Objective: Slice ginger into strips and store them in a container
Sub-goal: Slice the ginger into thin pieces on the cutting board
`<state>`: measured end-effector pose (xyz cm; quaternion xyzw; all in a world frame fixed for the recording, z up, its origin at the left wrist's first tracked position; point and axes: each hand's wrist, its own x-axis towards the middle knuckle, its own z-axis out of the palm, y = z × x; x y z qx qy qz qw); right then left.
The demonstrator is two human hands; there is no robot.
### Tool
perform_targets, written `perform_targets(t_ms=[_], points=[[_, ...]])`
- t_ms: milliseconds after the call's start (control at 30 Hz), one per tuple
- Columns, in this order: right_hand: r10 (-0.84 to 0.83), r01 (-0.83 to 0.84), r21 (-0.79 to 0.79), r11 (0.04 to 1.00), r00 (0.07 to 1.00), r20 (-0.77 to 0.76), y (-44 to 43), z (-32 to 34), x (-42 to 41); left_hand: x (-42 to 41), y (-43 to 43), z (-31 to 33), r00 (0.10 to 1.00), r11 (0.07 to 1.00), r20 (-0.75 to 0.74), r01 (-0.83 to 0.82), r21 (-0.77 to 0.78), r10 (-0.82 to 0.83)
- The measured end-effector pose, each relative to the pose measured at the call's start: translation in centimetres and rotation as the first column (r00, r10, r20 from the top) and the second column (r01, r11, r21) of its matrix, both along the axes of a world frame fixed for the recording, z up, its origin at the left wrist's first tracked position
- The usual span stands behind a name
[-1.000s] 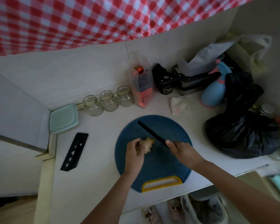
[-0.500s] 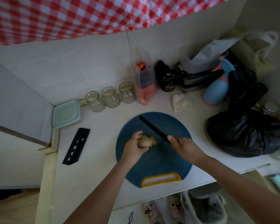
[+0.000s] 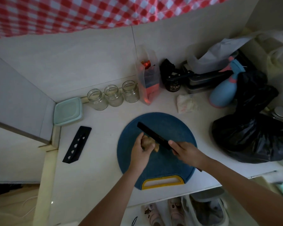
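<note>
A knobbly tan piece of ginger (image 3: 148, 143) lies near the middle of a round blue cutting board (image 3: 170, 162) with a yellow handle slot. My left hand (image 3: 140, 150) grips the ginger from its left side. My right hand (image 3: 185, 151) holds the handle of a black knife (image 3: 151, 133), whose blade runs up and left along the right side of the ginger. A mint-green lidded container (image 3: 68, 111) sits at the back left of the counter.
Three empty glass jars (image 3: 113, 95) stand in a row at the back wall. A black knife sheath (image 3: 77, 144) lies left of the board. A black plastic bag (image 3: 252, 134), a blue spray bottle (image 3: 224, 93), a clear pouch (image 3: 148, 79) and boxes crowd the right.
The knife blade has moved left, up against the ginger. My left hand has shifted its grip on the ginger slightly. The view has tilted a little.
</note>
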<state>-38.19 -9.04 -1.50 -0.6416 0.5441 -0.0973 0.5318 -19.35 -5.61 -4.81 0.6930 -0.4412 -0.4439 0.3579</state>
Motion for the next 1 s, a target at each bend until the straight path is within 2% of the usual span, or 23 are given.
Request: perform_targets(t_ms=[167,400,567,767,1000], points=[[-0.041,0.030,0.114,0.993,0.995,0.090,-0.4,0.5,0.6,-1.7,0.4,-0.1,0.991,0.998,0.123,-0.039,-0.047,0.044],[-0.018,0.006,0.120,0.993,0.995,0.099,-1.5,0.5,2.2,-1.9,0.1,-0.6,0.991,0.996,0.116,-0.076,0.038,0.071],[-0.112,0.095,0.149,0.984,0.988,0.110,-1.1,-0.3,2.6,-2.0,0.0,-0.6,0.982,0.993,0.165,-0.100,0.067,0.087],[-0.172,0.152,0.161,0.975,0.978,0.115,-1.1,-0.5,3.1,-1.6,-0.4,-1.0,0.986,0.989,0.151,-0.091,0.117,0.073],[-0.144,0.124,0.192,0.974,0.985,0.093,-1.6,-0.1,3.3,-1.3,-0.6,-1.5,0.986,0.989,0.157,-0.074,0.131,0.053]])
